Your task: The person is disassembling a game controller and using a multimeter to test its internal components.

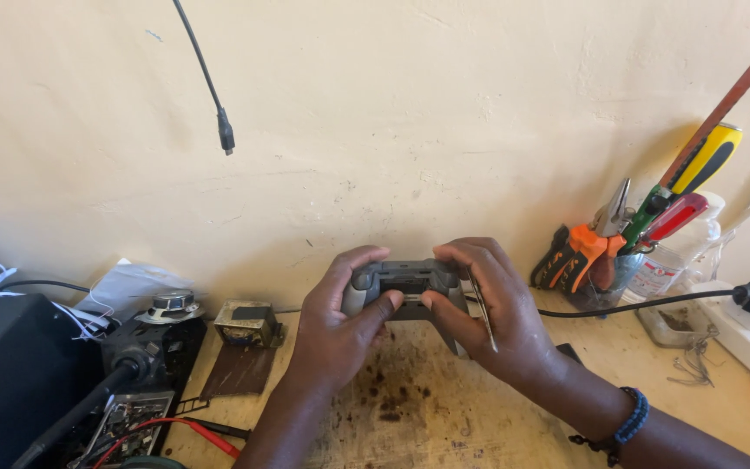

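Both hands clasp a grey moulded-plastic game controller point(405, 282).
Left hand point(336, 334) grips one rounded horn; right hand point(492, 317) grips the other above the stained wooden bench point(427, 408).

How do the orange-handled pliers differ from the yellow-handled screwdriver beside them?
The orange-handled pliers have two short orange-and-black grips; the yellow-handled screwdriver has one long yellow-and-black handle. The pliers sit lower in the clear cup; the screwdriver's handle rises well above them. Both stand in that cup by the wall, away from either hand.
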